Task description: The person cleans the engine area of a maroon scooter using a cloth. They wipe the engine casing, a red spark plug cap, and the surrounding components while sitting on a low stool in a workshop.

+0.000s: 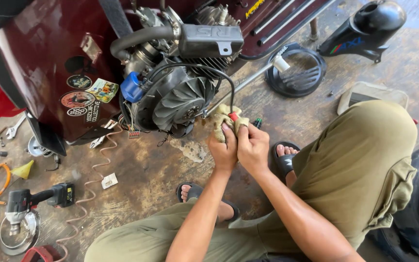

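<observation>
Stained workshop floor (161,170), both hands (238,145) clasped around rag (221,119), forearms extended

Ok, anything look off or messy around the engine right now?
Yes. The engine's fan sits exposed, its round black cover lying off on the floor. A stain marks the concrete below. Both hands grip a dirty rag.

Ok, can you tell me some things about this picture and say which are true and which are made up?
1. Both hands hold a yellowish rag. True: the left hand and right hand grip it together.
2. The cable's cap is green. False: it is red.
3. A cordless drill lies on the floor. True.
4. The person wears boots. False: open sandals.
5. The engine's fan is bright orange. False: it is grey metal.
</observation>
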